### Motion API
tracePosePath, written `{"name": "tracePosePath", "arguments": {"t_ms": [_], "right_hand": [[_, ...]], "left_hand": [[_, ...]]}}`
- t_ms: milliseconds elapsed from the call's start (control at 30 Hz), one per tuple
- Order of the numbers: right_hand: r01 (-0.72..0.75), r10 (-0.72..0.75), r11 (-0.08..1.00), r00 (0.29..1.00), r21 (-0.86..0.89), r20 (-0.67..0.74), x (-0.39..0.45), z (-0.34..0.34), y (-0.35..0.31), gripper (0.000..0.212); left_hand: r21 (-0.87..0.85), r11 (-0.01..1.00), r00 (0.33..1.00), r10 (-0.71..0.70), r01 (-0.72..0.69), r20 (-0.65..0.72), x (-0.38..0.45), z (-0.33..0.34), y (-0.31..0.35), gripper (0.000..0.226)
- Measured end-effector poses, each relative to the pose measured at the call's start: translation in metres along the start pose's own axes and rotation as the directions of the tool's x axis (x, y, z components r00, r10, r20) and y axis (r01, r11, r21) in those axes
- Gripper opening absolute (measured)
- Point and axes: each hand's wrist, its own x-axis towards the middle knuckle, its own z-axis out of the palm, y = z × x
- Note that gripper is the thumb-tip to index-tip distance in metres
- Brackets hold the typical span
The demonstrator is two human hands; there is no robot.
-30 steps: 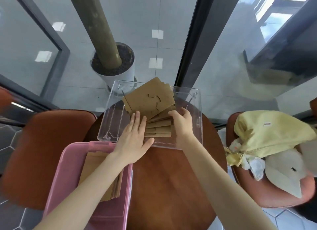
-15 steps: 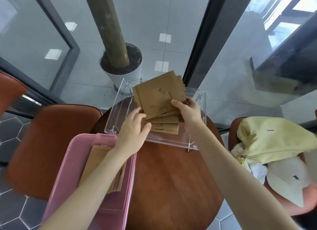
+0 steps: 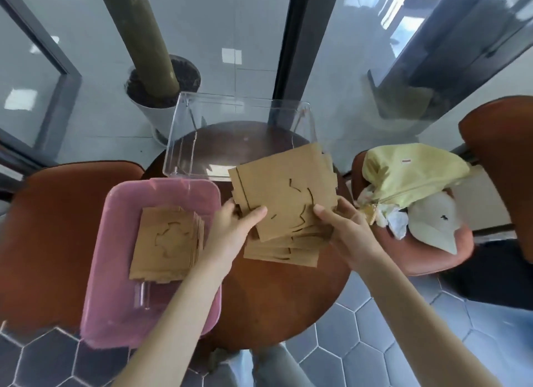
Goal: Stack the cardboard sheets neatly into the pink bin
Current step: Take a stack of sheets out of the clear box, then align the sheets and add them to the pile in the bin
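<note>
A fanned bundle of brown cardboard sheets with cut-out lines hangs above the round wooden table. My left hand grips the bundle's near left edge, thumb on top. My right hand grips its near right edge. The pink bin sits at the table's left edge. Inside it lies a stack of cardboard sheets with a cross-shaped cut on top. My left forearm crosses over the bin's right side.
A clear plastic bin stands behind the bundle with no sheets in it. Orange chairs flank the table; the right chair holds a yellow bag and a white cap. A potted trunk stands beyond the glass.
Both hands have lifted the whole bundle out of the clear bin and drawn it toward me, over the table. The clear bin now holds no sheets.
</note>
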Motion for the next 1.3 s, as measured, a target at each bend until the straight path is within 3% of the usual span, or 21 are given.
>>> {"name": "tracePosePath", "arguments": {"t_ms": [133,233,367,500,733,900,967,1167,1300], "right_hand": [[-0.098,0.096,0.990,0.995,-0.102,-0.026,-0.022,-0.026,0.034,0.021],[-0.146,0.130,0.967,0.987,-0.209,-0.092,-0.033,-0.041,0.060,0.032],[-0.016,-0.065,0.896,0.984,-0.445,-0.166,-0.043,-0.042,0.089,0.032],[0.128,-0.269,0.815,0.947,-0.565,-0.174,-0.046,-0.030,0.116,0.037],[0.150,-0.358,0.797,0.897,-0.586,-0.258,-0.048,-0.016,0.169,0.040],[0.089,-0.276,0.831,0.923,-0.549,-0.268,-0.044,-0.013,0.191,0.076],[0.092,-0.268,0.844,0.926,-0.528,-0.266,-0.042,-0.011,0.195,0.080],[0.097,-0.286,0.873,0.896,-0.478,-0.340,-0.034,-0.005,0.198,0.055],[0.119,-0.329,0.842,0.886,-0.526,-0.326,-0.036,-0.006,0.193,0.051]], "left_hand": [[0.154,0.984,0.996,0.083,-0.087,0.032,-0.030,0.004,-0.045,0.027],[0.251,0.958,0.990,0.131,-0.140,0.051,-0.049,0.009,-0.079,0.031],[0.309,0.938,0.988,0.150,-0.155,0.041,-0.063,0.009,-0.123,0.032],[0.354,0.919,0.982,0.189,-0.171,-0.017,-0.066,0.003,-0.152,0.030],[0.373,0.919,0.980,0.173,-0.126,-0.095,-0.055,-0.004,-0.181,0.039],[0.283,0.959,0.980,0.079,-0.024,-0.183,-0.057,0.002,-0.184,0.068],[0.220,0.975,0.979,0.074,-0.031,-0.191,-0.057,0.002,-0.186,0.072],[0.153,0.986,0.977,0.090,-0.060,-0.195,-0.056,0.008,-0.192,0.054],[0.261,0.959,0.977,0.153,-0.110,-0.150,-0.059,0.004,-0.194,0.054]]}}
